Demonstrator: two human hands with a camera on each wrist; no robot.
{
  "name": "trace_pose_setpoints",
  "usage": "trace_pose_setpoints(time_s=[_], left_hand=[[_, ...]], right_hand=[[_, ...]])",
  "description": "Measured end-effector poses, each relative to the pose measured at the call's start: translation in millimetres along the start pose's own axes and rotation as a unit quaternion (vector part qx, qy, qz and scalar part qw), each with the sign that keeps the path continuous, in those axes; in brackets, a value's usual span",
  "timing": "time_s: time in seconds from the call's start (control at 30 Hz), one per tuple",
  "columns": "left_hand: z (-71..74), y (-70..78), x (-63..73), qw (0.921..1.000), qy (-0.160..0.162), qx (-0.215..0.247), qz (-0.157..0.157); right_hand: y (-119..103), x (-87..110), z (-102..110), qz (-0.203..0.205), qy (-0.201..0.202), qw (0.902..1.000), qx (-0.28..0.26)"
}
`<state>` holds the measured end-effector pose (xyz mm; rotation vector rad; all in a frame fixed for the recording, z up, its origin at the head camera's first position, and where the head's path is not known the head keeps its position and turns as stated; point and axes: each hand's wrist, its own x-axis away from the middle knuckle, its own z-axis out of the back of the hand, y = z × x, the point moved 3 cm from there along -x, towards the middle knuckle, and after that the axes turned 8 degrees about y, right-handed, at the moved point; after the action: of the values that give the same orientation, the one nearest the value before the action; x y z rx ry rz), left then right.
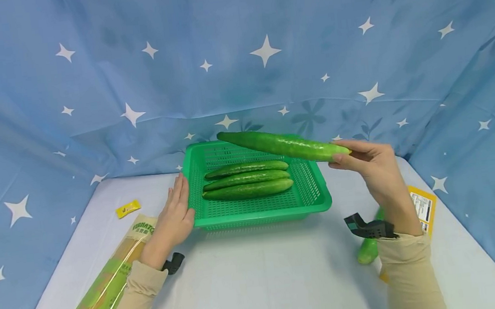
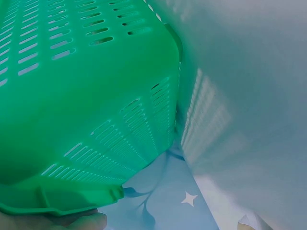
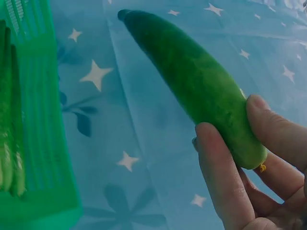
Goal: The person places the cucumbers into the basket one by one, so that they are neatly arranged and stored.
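My right hand [image 1: 373,164] pinches a long green cucumber [image 1: 280,144] by its paler end, between thumb and fingers. The cucumber slants over the back right of a green plastic basket [image 1: 260,215], its dark tip pointing left. In the right wrist view the cucumber [image 3: 192,76] shows a yellow blossom remnant at the held end. Inside the basket, three cucumbers [image 1: 247,178] lie side by side. My left hand [image 1: 176,212] rests with straight fingers against the basket's left rim. The left wrist view shows the slotted basket wall [image 2: 91,96], with fingertips at its rim.
To the left lie a long printed plastic bag [image 1: 108,290] and a small yellow packet [image 1: 128,209]. Another green cucumber [image 1: 368,251] and a yellow package with a white label [image 1: 424,206] lie partly hidden beneath my right forearm. A blue star-patterned curtain [image 1: 236,50] surrounds the white table [image 1: 260,279].
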<state>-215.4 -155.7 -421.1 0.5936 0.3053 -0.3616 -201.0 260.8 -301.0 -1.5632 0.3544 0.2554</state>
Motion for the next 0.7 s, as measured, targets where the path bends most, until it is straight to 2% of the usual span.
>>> trace_pose_setpoints(time_s=[0.17, 0.3, 0.5, 0.7], left_hand=[[0.6, 1.4, 0.6, 1.0000, -0.001, 0.001, -0.001], [1.0, 1.3, 0.9, 1.0000, -0.001, 0.001, 0.000], [0.8, 0.9, 1.1, 1.0000, -0.001, -0.001, 0.000], [1.5, 1.8, 0.8, 1.0000, -0.001, 0.000, -0.002]], right_hand=[[26.5, -5.0, -18.4, -0.015, -0.049, 0.9987, -0.005], [49.2, -6.9, -30.4, -0.047, -0.080, 0.9953, 0.027], [80.0, -8.5, -42.0, -0.099, -0.113, 0.9856, 0.077], [96.7, -8.0, -48.9, -0.138, -0.147, 0.9738, 0.106]])
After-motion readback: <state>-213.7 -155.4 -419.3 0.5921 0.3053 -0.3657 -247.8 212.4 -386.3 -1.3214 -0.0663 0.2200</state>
